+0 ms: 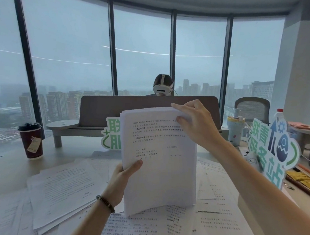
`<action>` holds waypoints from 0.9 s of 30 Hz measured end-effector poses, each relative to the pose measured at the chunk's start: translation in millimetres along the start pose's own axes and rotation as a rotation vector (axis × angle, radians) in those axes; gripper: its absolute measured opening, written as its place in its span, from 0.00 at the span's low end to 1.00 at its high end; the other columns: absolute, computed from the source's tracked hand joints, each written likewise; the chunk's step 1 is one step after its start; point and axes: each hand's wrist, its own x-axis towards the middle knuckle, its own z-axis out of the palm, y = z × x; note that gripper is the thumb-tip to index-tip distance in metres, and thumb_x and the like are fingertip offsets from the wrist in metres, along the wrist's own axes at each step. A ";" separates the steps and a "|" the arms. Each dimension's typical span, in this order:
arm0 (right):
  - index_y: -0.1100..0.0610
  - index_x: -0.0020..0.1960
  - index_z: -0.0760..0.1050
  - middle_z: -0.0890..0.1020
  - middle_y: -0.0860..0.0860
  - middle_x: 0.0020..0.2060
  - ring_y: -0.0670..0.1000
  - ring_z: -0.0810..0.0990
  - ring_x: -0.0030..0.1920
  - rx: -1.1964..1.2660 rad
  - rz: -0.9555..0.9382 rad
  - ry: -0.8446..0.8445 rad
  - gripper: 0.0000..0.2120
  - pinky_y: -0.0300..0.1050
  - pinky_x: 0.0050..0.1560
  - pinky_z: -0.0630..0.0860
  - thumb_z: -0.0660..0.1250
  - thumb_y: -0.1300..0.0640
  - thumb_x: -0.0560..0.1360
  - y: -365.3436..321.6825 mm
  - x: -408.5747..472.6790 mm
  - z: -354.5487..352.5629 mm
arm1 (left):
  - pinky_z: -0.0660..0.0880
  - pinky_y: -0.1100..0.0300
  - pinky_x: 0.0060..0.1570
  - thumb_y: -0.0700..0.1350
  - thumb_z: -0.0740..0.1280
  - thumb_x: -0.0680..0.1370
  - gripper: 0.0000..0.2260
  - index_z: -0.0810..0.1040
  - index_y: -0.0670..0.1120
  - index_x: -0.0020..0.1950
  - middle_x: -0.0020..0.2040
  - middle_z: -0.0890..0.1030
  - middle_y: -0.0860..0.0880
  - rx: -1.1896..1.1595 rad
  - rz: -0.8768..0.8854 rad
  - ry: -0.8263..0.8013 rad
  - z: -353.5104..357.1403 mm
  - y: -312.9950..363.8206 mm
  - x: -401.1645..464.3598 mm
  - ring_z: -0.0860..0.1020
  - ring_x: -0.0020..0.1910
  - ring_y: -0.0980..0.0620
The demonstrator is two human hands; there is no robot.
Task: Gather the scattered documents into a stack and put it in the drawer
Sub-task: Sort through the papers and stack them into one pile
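A stack of printed sheets (158, 159) is held upright above the desk (5, 173), its lower edge close to or resting on the loose papers (66, 190), seemingly so the edges can be squared. The left hand (122, 177) is curled round the lower left edge, thumb pressed on the front page. The right hand (196, 120) is pinched over the top right corner, where the thin, flexible sheets fan slightly. Many flat white pages remain scattered near and to both sides, so gathering is judged partly done. A lidded paper coffee cup (31, 141) stands far left. No drawer is visible.
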 end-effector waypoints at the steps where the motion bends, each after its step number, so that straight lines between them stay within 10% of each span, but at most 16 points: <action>1: 0.47 0.70 0.74 0.71 0.47 0.54 0.45 0.71 0.52 -0.008 -0.009 -0.015 0.19 0.28 0.47 0.66 0.66 0.56 0.80 0.7 -0.5 0.7 | 0.80 0.44 0.51 0.43 0.68 0.75 0.12 0.82 0.43 0.57 0.52 0.86 0.42 0.003 -0.002 0.003 -0.3 -1.1 -0.2 0.84 0.51 0.41; 10: 0.44 0.74 0.68 0.70 0.46 0.61 0.46 0.71 0.61 0.237 0.136 -0.006 0.26 0.41 0.61 0.72 0.69 0.56 0.78 4.4 -6.0 5.1 | 0.81 0.43 0.51 0.42 0.69 0.76 0.10 0.82 0.43 0.57 0.52 0.86 0.42 0.052 -0.003 0.019 0.5 -11.9 -3.3 0.84 0.50 0.41; 14: 0.39 0.75 0.58 0.79 0.49 0.57 0.49 0.83 0.53 0.790 0.412 0.050 0.38 0.45 0.49 0.82 0.75 0.56 0.74 15.2 -24.4 19.9 | 0.81 0.42 0.51 0.43 0.69 0.76 0.09 0.82 0.45 0.56 0.51 0.86 0.43 0.060 0.006 0.042 1.3 -14.2 -3.1 0.85 0.50 0.42; 19: 0.54 0.65 0.75 0.84 0.53 0.57 0.54 0.85 0.53 0.954 0.662 -0.164 0.17 0.54 0.53 0.83 0.70 0.51 0.77 36.2 -78.1 60.3 | 0.81 0.42 0.50 0.43 0.68 0.78 0.09 0.82 0.45 0.57 0.51 0.86 0.43 0.041 0.006 0.064 3.0 -15.0 -2.9 0.85 0.49 0.41; 27: 0.49 0.62 0.69 0.83 0.45 0.55 0.46 0.85 0.49 0.918 0.704 -0.117 0.15 0.44 0.45 0.82 0.68 0.50 0.78 29.4 -104.5 82.1 | 0.82 0.47 0.48 0.42 0.69 0.78 0.08 0.83 0.45 0.56 0.50 0.86 0.45 0.043 0.042 0.086 2.9 -14.6 -2.9 0.85 0.48 0.45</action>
